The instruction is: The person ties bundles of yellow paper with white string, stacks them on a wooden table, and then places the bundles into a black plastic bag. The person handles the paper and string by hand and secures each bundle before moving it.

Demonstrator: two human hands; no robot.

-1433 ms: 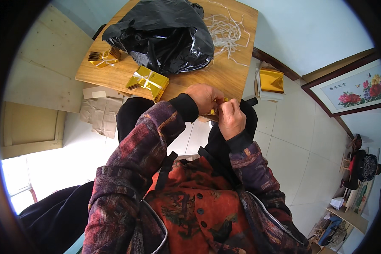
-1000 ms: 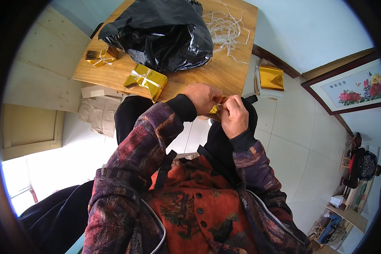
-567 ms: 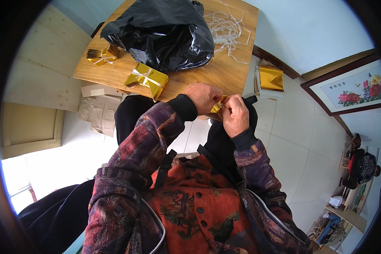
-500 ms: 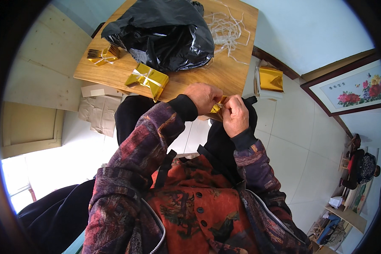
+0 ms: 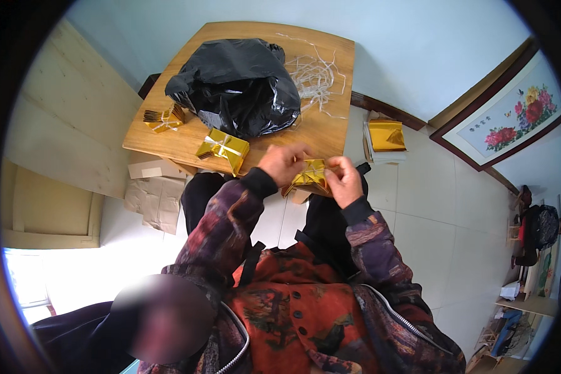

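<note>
A small gold foil bundle (image 5: 310, 172), crossed by pale string, sits between my hands just off the table's near edge. My right hand (image 5: 345, 183) has thumb and fingers closed at its right side. Over its left side is my left hand (image 5: 280, 167); those fingers are smeared by motion, so their grip is unclear. Left of my hands, a larger gold bundle (image 5: 225, 149) tied with white string lies at the table edge. Farther left stands another tied gold bundle (image 5: 166, 119) with dark, spiky ends showing.
The wooden table (image 5: 196, 144) carries a black plastic bag (image 5: 237, 81) and a tangle of pale strings (image 5: 315, 78). On the floor lie a stack of gold sheets (image 5: 386, 136) at right and brown cardboard (image 5: 156, 199) at left. A framed flower picture (image 5: 502, 118) stands by the wall.
My hands have moved apart, uncovering the gold foil bundle that they mostly hid. The view has shifted, so the table sits lower and more of the wall shows.
</note>
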